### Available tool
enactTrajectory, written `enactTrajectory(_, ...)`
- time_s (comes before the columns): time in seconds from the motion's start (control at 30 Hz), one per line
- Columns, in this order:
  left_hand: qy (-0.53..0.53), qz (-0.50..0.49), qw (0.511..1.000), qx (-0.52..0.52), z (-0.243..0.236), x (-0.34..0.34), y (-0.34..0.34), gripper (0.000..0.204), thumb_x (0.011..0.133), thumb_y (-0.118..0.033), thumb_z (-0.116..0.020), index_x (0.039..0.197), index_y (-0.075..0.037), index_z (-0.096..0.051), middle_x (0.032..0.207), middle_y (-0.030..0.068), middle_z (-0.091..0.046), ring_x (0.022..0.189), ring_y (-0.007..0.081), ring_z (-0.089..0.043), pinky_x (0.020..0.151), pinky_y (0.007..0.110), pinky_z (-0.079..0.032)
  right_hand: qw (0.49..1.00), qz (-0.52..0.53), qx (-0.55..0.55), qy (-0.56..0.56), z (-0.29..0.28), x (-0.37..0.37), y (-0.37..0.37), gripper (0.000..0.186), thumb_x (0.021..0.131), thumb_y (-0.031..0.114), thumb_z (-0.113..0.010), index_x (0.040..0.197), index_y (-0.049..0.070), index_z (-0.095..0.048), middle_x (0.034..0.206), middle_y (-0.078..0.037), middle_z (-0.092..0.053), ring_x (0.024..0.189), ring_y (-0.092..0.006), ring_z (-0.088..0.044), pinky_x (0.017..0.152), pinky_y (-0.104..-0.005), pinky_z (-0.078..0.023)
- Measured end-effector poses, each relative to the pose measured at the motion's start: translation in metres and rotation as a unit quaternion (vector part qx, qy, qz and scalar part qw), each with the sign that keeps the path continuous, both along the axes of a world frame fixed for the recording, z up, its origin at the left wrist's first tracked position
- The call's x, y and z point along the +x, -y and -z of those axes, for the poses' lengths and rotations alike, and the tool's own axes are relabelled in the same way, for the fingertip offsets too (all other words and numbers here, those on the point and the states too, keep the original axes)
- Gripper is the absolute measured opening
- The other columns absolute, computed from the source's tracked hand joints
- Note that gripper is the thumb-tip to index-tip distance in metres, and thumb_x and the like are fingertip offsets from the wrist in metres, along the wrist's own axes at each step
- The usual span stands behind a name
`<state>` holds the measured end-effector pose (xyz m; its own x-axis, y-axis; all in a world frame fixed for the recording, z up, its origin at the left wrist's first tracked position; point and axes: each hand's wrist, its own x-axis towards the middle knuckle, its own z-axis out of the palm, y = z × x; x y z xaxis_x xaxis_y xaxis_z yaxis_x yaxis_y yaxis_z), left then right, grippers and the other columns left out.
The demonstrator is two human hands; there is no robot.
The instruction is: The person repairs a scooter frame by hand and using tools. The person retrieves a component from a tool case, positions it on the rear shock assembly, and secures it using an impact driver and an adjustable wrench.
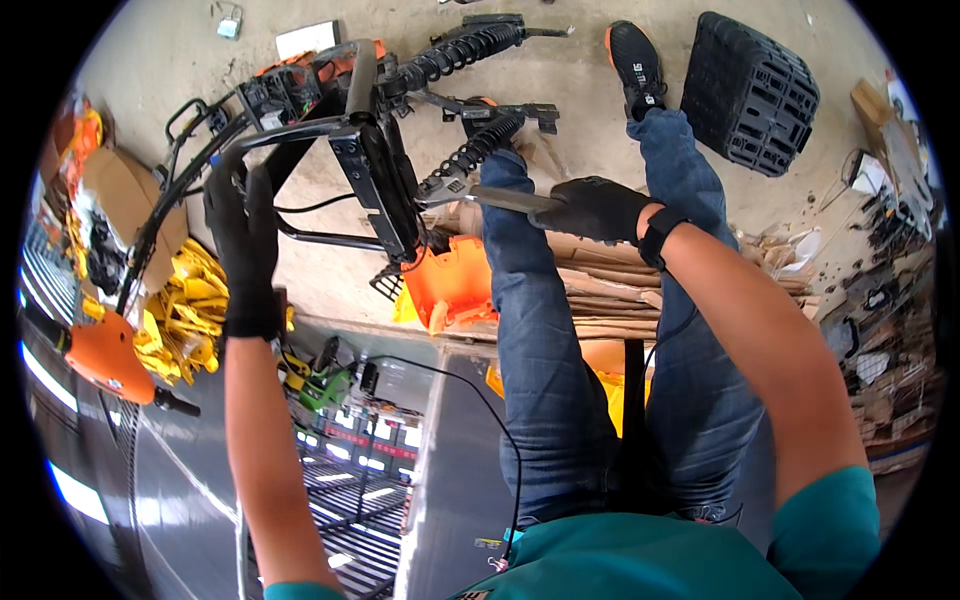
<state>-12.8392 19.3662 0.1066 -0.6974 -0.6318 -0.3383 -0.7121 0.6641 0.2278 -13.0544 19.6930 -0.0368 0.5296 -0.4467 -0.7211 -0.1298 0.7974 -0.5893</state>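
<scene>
A black scooter-like frame (pixel 385 185) with coil-spring shock absorbers (pixel 445 62) lies in front of me. My left hand (pixel 243 215), in a black glove, is closed over a bent tube of the frame, its fingertips partly hidden. My right hand (pixel 600 208), also gloved, grips a long flat grey metal tool (pixel 510 198). The tool's far end reaches the lower spring's mount beside the frame; its exact kind cannot be made out. An orange handlebar cover (pixel 108 355) with a black grip sits to the left of my left forearm.
A black plastic crate (pixel 750 95) stands at the far right. Orange plastic panels (pixel 450 285) and flattened cardboard (pixel 610 275) lie around my legs. Yellow parts (pixel 185 310) and a cardboard box (pixel 125 195) are on the left. Scrap pieces (pixel 890 330) are heaped along the right.
</scene>
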Motion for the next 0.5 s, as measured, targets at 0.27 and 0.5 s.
enactTrajectory(0.27,0.015,0.222,0.969,0.110,0.097,-0.027,0.038,0.031,0.100,-0.031,-0.051,0.098,-0.003,-0.063,0.090,0.0166,-0.067,0.077,0.0310,-0.064,0.069,0.039,-0.050,0.858,0.032,-0.317,-0.402,-0.021,0.062,-0.020,0.019,0.085,0.012,-0.057,0.104,0.010,-0.060,0.081,-0.010,-0.062,0.073,-0.0284,-0.066,0.059,-0.0405,-0.052)
enactTrajectory(0.5,-0.042,0.218,0.964,0.146,0.078,-0.053,0.023,0.020,0.076,-0.003,-0.070,0.090,-0.004,-0.055,0.075,0.0123,-0.060,0.070,0.0332,-0.062,0.062,0.037,-0.049,0.815,-0.001,-0.331,-0.476,-0.014,0.079,-0.022,0.022,0.084,0.011,-0.055,0.104,0.009,-0.062,0.081,-0.008,-0.058,0.076,-0.0232,-0.061,0.063,-0.0353,-0.048)
